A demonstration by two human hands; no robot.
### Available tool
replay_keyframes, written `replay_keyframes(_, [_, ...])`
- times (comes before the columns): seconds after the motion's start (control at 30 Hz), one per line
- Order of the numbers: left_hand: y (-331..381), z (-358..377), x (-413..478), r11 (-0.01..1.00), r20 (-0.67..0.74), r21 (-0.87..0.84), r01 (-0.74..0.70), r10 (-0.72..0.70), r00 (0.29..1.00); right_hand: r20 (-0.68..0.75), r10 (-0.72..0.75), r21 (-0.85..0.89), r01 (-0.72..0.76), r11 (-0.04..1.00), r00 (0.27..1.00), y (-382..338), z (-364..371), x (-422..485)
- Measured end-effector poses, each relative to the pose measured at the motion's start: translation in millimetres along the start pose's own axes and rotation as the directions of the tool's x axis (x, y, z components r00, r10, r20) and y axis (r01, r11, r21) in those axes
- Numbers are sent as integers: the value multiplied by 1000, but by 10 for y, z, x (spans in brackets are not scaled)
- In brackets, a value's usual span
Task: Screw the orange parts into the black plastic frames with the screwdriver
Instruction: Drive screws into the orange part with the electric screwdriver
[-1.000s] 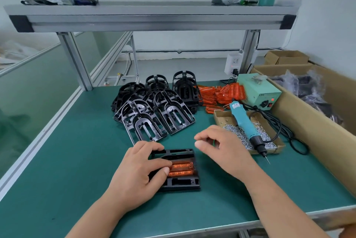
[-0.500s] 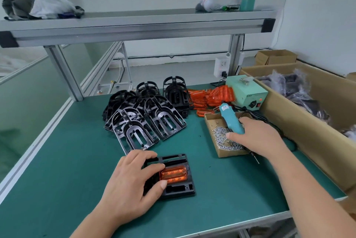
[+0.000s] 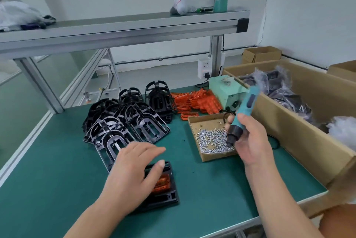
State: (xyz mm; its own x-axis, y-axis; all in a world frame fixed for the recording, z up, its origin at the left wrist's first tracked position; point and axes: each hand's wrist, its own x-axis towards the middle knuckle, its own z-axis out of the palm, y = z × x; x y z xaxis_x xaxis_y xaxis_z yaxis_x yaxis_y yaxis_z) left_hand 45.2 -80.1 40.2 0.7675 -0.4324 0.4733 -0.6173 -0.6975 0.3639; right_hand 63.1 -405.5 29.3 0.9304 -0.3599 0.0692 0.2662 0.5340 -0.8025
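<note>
A black plastic frame lies on the green mat near the front, with an orange part seated in it. My left hand rests on the frame with straight fingers and covers its left half. My right hand grips the teal electric screwdriver, tip pointing down into a small cardboard tray of screws. A pile of loose black frames lies behind my left hand. Spare orange parts are heaped further back.
A pale green power supply box stands behind the screw tray, its cable trailing to the screwdriver. A long cardboard box of bagged black parts runs along the table's right edge. An aluminium shelf spans overhead.
My right hand has lifted the screwdriver off the screw tray and turned it tip-down over the screws. My left hand stays on the frame, its fingers now straighter.
</note>
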Motion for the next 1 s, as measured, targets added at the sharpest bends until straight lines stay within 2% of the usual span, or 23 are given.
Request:
replay_keyframes(0.07, [160, 106, 260, 1000, 42, 1, -18, 18, 999, 11, -52, 69, 51, 996, 999, 20, -18, -30])
replay_keyframes(0.3, [591, 572, 1082, 991, 256, 69, -113, 92, 962, 46, -155, 92, 150, 984, 987, -45, -25, -88])
replay_keyframes(0.43, [744, 863, 1403, 952, 421, 201, -232, 130, 898, -87, -219, 88, 226, 970, 972, -89, -15, -84])
replay_keyframes(0.5, [786, 984, 1481, 945, 500, 210, -251, 117, 858, -152, -198, 115, 216, 969, 968, -85, -46, -74])
replay_keyframes(0.6, [820, 1096, 1541, 959, 580, 164, -232, 97, 809, -179, -174, 155, 203, 967, 968, -70, -84, -69])
replay_keyframes(0.77, [803, 1152, 1527, 985, 606, 77, -157, 79, 792, -160, -184, 126, 205, 971, 970, -68, -43, -45])
replay_keyframes(0.9, [752, 1122, 1473, 987, 540, 61, -152, 95, 836, -165, -179, 120, 200, 972, 970, -55, -64, -45])
replay_keyframes(1.0, [706, 1071, 1436, 992, 492, -15, -121, 113, 863, -169, -187, 103, 206, 973, 968, -52, -64, -40])
